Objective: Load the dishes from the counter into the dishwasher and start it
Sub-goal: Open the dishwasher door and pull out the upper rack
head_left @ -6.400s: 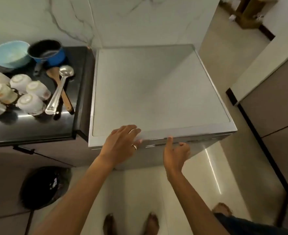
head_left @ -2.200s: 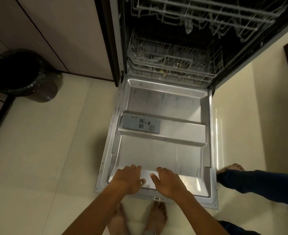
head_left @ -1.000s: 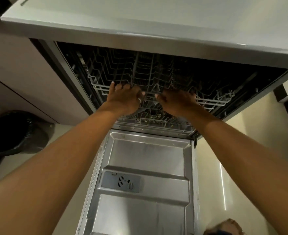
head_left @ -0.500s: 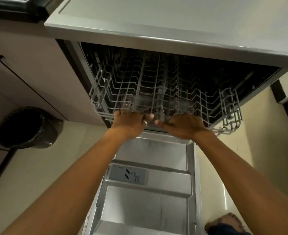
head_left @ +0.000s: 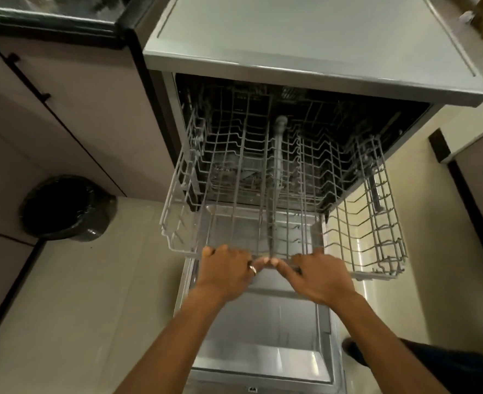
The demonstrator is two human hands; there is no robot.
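Note:
The silver dishwasher [head_left: 305, 32] stands open, its door [head_left: 263, 336] folded down flat toward me. Its grey wire upper rack [head_left: 371, 223] is drawn far out over the door and holds no dishes. My left hand [head_left: 226, 273] and my right hand [head_left: 321, 277] both grip the rack's front rail, side by side near its middle. A ring shows on my left hand. The lower rack sits dim inside the tub, behind the upper one. No dishes from the counter are in view.
The dark counter's edge [head_left: 50, 21] runs along the top left, above beige cabinet doors [head_left: 72, 118]. A black-lined bin [head_left: 64, 209] stands on the floor to the left. Another person's leg [head_left: 433, 368] is at the lower right, beside the door.
Both hands opened the door down, then took the upper rack's front rail. Over the last second the rack has slid further out toward me.

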